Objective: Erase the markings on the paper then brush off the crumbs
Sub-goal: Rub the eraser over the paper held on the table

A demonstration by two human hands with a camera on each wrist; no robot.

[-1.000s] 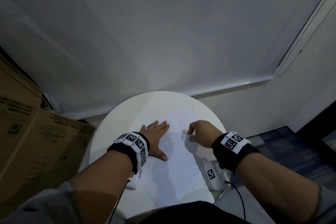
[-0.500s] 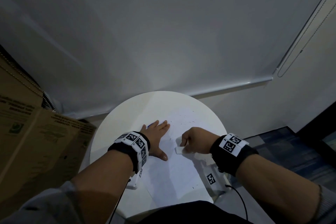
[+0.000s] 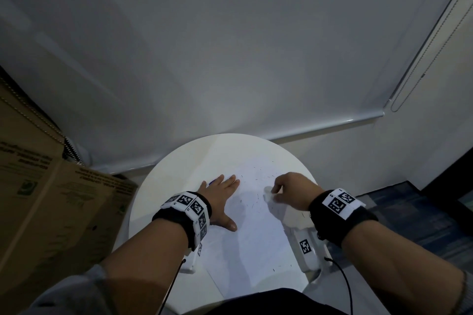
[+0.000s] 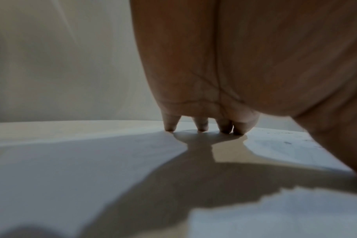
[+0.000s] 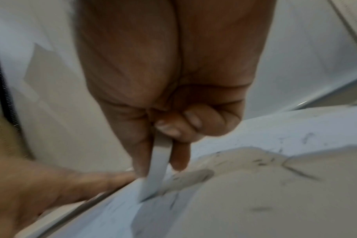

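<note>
A brown box (image 3: 51,202) stands left of the round white counter (image 3: 179,174). The white paper (image 3: 245,233) lies on the counter, dotted with small dark crumbs (image 3: 252,203). The left hand (image 3: 220,197) lies flat on the paper's left edge, grip released. The right hand (image 3: 291,190) pinches a white eraser (image 3: 268,193) against the paper.

— What lies on the table (image 3: 179,161)?
— A sheet of paper (image 3: 245,243), running from the near edge toward the far side. The left hand (image 3: 220,194) rests flat on its left edge; the right hand (image 3: 291,190) holds an eraser (image 3: 267,193) down on its right part.
— And between them?
— Crumbs (image 3: 252,203), scattered on the paper. A cardboard box (image 3: 51,207) stands left of the table; a wall lies beyond.
</note>
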